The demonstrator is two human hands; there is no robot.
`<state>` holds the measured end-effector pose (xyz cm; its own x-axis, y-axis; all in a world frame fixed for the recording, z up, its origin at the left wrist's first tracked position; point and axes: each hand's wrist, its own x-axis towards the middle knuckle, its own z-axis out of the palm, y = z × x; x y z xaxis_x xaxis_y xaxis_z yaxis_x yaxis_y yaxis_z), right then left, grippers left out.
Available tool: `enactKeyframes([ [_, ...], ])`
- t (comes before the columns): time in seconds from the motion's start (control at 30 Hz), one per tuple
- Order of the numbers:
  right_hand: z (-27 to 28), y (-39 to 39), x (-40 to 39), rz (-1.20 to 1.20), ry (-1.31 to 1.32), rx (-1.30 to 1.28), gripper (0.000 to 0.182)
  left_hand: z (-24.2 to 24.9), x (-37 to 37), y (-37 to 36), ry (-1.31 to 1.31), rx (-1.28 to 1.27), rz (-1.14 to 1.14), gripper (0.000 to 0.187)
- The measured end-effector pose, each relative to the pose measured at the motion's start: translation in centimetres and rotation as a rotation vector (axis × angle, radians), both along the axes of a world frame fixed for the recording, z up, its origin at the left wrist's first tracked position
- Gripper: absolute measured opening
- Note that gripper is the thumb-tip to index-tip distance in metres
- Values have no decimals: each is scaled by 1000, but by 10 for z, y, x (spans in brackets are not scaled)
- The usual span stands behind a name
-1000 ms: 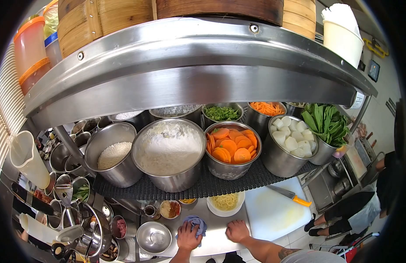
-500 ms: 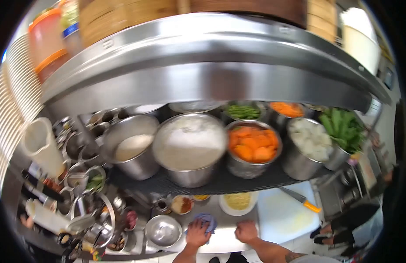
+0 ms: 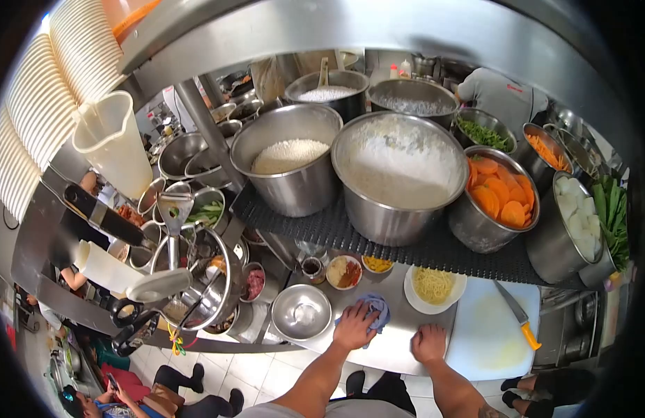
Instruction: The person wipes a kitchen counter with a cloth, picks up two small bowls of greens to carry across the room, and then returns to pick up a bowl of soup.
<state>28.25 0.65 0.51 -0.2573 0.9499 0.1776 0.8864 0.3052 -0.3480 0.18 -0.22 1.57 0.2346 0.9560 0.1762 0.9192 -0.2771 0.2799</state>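
My left hand (image 3: 355, 326) lies on a crumpled blue cloth (image 3: 375, 313) on the steel counter, its fingers spread over the cloth's left part. To its left sits an empty steel bowl (image 3: 301, 312). My right hand (image 3: 428, 343) rests on the counter with its fingers curled down; whether anything is under them is hidden. Just behind it stands a white bowl of noodles (image 3: 434, 286). Right of that hand is a white cutting board (image 3: 487, 334), with an orange-handled knife (image 3: 520, 317) lying across its right side.
A black mat shelf (image 3: 294, 221) above the counter holds steel pots, including one of sliced carrots (image 3: 500, 191). Small bowls of spices (image 3: 343, 272) stand behind the cloth. Utensils fill a steel container (image 3: 197, 279) at left. Other people stand beyond the shelf and at lower left.
The view has turned toward the left, so the counter, pots and both hands appear farther right. My left hand is still on the cloth and my right hand still on the counter.
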Motion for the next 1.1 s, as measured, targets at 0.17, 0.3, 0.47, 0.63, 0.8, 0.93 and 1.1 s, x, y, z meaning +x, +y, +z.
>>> enactKeyframes([
  [0.17,3,0,-1,11,-2,28,15,-1,1,-2,20,-57,7,57],
  [0.3,5,-1,0,16,24,47,13,-2,2,-2,-10,-23,17,59],
  [0.47,6,-2,1,33,35,3,13,2,0,-7,-76,-28,9,60],
  [0.63,1,-2,0,42,19,-13,13,10,-2,-12,-82,-11,42,61],
  [0.8,1,0,2,48,-21,-8,16,16,-1,-14,-78,-60,36,62],
  [0.93,-4,2,4,41,-19,4,15,17,-1,-15,-86,-39,42,62],
  [1.1,0,1,3,45,-17,-2,16,16,-1,-15,-71,-25,46,62],
])
